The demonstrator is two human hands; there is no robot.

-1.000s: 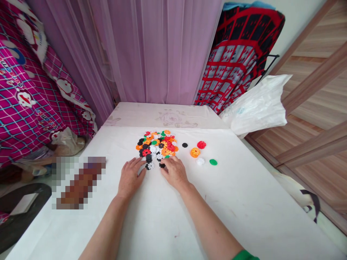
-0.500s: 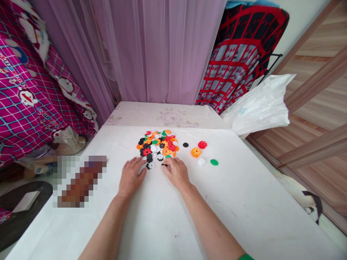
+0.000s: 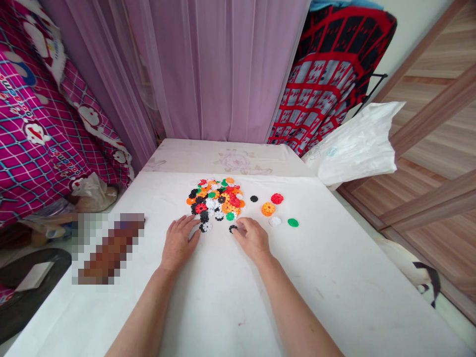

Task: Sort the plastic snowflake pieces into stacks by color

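A pile of notched plastic discs [image 3: 215, 198] in black, white, red, orange and green lies on the white-covered table. My left hand [image 3: 179, 243] rests open at the pile's front left, fingers spread beside a white disc [image 3: 207, 227] and black ones. My right hand [image 3: 253, 239] is at the front right, its thumb and finger closed on a black disc [image 3: 232, 228] near the table surface. To the right lie separate discs: black [image 3: 254, 199], red [image 3: 277, 199], orange [image 3: 268, 209], white [image 3: 275, 221] and green [image 3: 293, 222].
A white plastic bag [image 3: 357, 144] sits at the table's back right edge. Purple curtains [image 3: 223, 69] hang behind the table. A blurred, pixelated patch [image 3: 109, 248] covers part of the left side. Wooden doors [image 3: 439, 134] stand at the right.
My right hand has moved to the right with the black disc, away from the pile's front. A green disc at the pile's edge shows more fully. My left hand has barely moved.
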